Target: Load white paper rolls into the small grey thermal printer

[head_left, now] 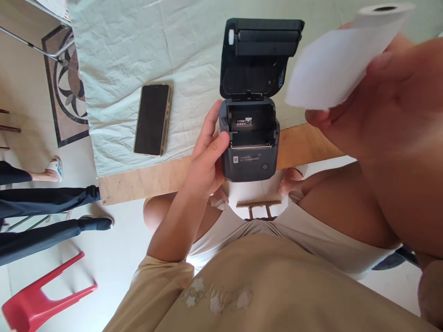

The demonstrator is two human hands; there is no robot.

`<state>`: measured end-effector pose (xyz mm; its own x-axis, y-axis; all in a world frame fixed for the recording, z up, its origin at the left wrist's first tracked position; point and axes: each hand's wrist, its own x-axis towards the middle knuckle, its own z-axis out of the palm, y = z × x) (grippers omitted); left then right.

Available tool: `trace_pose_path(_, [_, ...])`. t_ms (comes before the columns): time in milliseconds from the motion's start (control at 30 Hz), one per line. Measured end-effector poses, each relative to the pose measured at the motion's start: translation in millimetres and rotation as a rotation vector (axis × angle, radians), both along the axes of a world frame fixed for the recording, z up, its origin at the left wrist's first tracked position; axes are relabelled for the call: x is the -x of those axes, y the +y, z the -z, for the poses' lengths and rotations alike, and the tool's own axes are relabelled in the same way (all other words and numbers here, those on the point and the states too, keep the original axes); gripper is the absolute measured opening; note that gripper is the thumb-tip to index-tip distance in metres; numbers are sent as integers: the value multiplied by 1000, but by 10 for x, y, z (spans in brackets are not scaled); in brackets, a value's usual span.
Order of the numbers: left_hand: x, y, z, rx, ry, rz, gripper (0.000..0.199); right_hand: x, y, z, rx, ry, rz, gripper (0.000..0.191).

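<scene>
A dark portable printer (249, 161) is held at the table's front edge by my left hand (210, 157), its thumb on the front and its fingers behind. The printer's lid (259, 69) stands flipped up, and the paper bay below it shows no roll, only a small label. On the right, my right hand (380, 92) grips a white paper roll (374, 27), with a loose sheet of it hanging down to the left. The roll is apart from the printer. Some of the right hand's fingers are hidden behind the paper.
A phone (152, 120) with a dark screen lies on the pale green tablecloth (117, 41), left of the printer. Bare wood (145, 182) shows along the table's front edge. At the far left are another person's legs (44, 200) and a red stool (34, 304).
</scene>
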<state>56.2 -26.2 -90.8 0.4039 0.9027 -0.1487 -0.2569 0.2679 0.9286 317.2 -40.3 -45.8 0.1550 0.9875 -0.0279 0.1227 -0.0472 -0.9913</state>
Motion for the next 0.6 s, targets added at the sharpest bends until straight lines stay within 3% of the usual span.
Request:
trace_pose_path(67, [-18,5,-11,-6,-1,-19,71,14,21,25,-16,89,78,47])
trace_pose_path(133, [-30,5,-9,-15,8,-14,70,24,13,47,-47,46,118,40])
trace_pose_path(267, [-14,-1,4,-20,10,8,73,-32,-9,120,-113,-422,67,25])
trace_pose_path(367, [23,-6,-2,-27,-12,37,70,-66,-5,132,-96,-740,-37,24])
trace_pose_path(467, [43,-7,-12,-14,13,79,76,-42,-11,92,-71,-790,-105,26])
trace_pose_path(600, [28,-6,-6,14,53,90,93,-8,-18,54,-65,-819,-73,33])
